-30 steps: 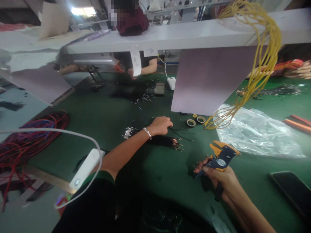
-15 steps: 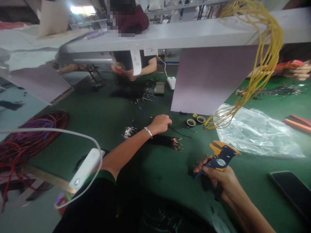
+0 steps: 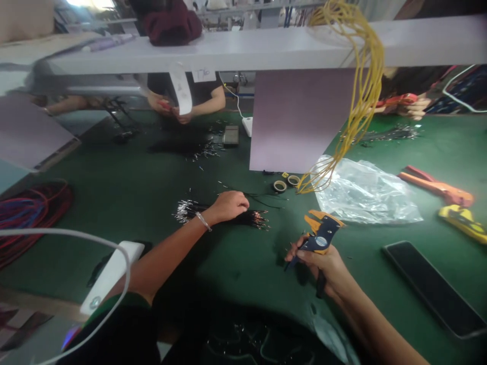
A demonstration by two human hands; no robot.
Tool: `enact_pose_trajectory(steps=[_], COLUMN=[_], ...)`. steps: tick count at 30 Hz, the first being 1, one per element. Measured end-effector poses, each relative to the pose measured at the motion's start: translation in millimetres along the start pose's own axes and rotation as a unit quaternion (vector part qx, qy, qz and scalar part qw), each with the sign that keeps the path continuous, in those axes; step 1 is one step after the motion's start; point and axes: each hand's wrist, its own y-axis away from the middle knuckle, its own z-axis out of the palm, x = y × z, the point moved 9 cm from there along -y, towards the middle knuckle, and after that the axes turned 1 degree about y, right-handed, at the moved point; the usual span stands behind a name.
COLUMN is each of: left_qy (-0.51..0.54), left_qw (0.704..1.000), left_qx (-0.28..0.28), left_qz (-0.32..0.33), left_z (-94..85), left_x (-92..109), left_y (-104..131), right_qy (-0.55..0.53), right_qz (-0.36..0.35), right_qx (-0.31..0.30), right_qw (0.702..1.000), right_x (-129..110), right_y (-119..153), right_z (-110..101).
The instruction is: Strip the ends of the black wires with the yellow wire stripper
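My left hand (image 3: 230, 206), with a bracelet at the wrist, is over a bundle of black wires (image 3: 249, 218). Its fingers are curled closed, and whatever they may hold is hidden. Silvery ends of the bundle stick out on the left, bare copper ends on the right. A few loose black wires (image 3: 262, 198) lie just beyond the hand. On the right, my right hand (image 3: 317, 261) grips a blue and yellow wire stripper (image 3: 321, 238) by its handles. The tool is raised a little above the green table, its jaws pointing up and left.
Two tape rolls (image 3: 279, 186) lie beside hanging yellow wires (image 3: 357, 111) and a clear plastic bag (image 3: 369, 192). At right are a phone (image 3: 433, 286), orange-handled pliers (image 3: 437, 187) and a yellow cutter (image 3: 462, 223). A white power strip (image 3: 110, 276) stands left. Co-workers' hands (image 3: 182, 114) work across the table.
My left hand has drawn back from the loose wires to above the bundle. The view has shifted right, so things appear farther left. My right hand still grips the wire stripper.
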Motion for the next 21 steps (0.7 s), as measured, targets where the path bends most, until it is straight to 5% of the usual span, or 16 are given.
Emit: enact_pose_trajectory(steps=[11, 21], left_qy=[0.015, 0.026], left_qw=[0.996, 0.994], left_qx=[-0.065, -0.097], left_qz=[-0.063, -0.039], left_z=[13.0, 18.4], left_x=[-12.3, -10.6], left_y=[-6.4, 0.8], right_qy=[-0.010, -0.027], right_qz=[0.008, 0.014], right_qx=[0.000, -0.008], right_qw=[1.000, 0.999], right_x=[3.8, 8.2], right_y=[-1.9, -2.2], right_z=[0.9, 2.4])
